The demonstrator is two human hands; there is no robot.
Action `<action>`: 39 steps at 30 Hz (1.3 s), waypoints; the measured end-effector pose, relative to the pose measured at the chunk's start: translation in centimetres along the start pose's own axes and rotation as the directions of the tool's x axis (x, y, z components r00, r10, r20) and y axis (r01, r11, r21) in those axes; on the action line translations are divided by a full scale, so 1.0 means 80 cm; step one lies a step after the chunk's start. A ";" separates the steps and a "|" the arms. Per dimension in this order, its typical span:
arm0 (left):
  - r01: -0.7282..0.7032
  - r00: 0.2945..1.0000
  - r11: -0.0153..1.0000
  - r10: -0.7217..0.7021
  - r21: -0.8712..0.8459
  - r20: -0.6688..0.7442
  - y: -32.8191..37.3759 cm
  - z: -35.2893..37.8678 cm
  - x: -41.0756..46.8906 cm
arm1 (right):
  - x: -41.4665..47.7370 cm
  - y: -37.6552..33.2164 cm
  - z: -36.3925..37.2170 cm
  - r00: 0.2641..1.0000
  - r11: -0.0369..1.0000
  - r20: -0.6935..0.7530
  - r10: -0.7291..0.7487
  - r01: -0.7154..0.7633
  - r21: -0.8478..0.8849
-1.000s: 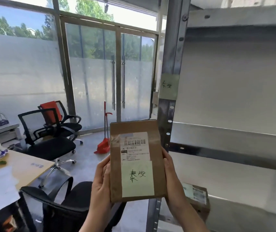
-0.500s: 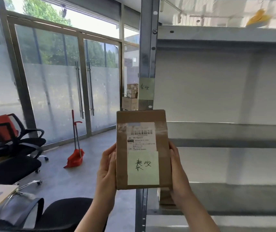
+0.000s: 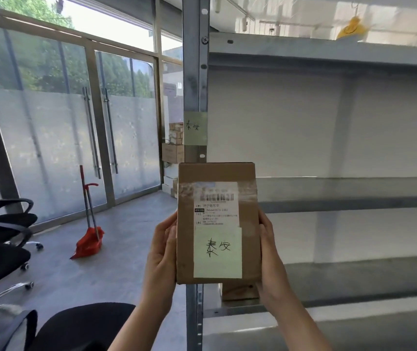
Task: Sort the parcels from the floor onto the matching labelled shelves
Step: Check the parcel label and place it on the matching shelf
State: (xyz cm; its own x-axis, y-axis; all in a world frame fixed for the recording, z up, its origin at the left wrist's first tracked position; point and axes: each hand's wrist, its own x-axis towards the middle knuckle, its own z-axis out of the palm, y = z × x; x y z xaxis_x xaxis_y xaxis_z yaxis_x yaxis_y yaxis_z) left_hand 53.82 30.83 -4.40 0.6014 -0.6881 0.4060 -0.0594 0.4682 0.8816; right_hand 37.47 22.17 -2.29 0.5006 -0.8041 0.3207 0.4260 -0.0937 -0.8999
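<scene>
While upright, parcel (image 3: 219, 222) sits btwn both hands' fingers (image 3: 170, 233).

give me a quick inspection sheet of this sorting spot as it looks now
surface: grey metal shelf right of the upright post, bare where visible; higher shelf with a yellow item
job's things: brown parcel held upright before the post; its green note appears to match the green label on the post; another box sits on the lower shelf behind it
clutter: red dustpan and broom, black office chairs, stacked cartons by the door
grip: left hand and right hand clasp the parcel's sides
cables: nothing seen
surroundings: frosted glass doors, trees outside
</scene>
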 end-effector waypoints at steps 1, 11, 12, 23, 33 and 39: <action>0.003 1.000 1.000 -0.003 0.004 -0.001 -0.001 0.001 0.000 | 0.001 0.002 -0.002 1.000 1.000 -0.003 -0.001 0.001 -0.002; -0.077 0.997 0.996 0.078 -0.032 0.024 0.032 0.054 0.038 | 0.043 -0.053 -0.026 0.994 0.992 0.002 -0.105 0.105 -0.066; -0.084 0.996 0.996 0.085 -0.039 0.034 0.036 0.062 0.042 | 0.047 -0.060 -0.032 0.993 0.991 0.002 -0.117 0.117 -0.061; -0.087 0.994 0.992 0.093 -0.097 0.065 0.027 0.134 0.084 | 0.089 -0.097 -0.087 0.991 0.981 -0.016 -0.131 0.127 -0.144; -0.045 0.996 0.996 0.051 -0.077 0.070 0.019 0.164 0.128 | 0.143 -0.111 -0.120 0.998 0.979 -0.004 -0.066 0.064 -0.192; 0.033 0.991 0.999 -0.034 0.006 0.129 0.007 0.160 0.155 | 0.175 -0.103 -0.132 0.999 0.977 0.001 -0.040 0.039 -0.212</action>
State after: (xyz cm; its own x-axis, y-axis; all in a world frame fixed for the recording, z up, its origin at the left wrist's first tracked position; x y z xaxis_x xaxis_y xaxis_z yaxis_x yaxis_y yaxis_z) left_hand 51.06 15.48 4.16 0.4952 -0.7693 0.4037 -0.0441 0.4418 0.8960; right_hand 33.06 5.46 6.48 0.4842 -0.7990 0.3565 0.2760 -0.2472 -0.9288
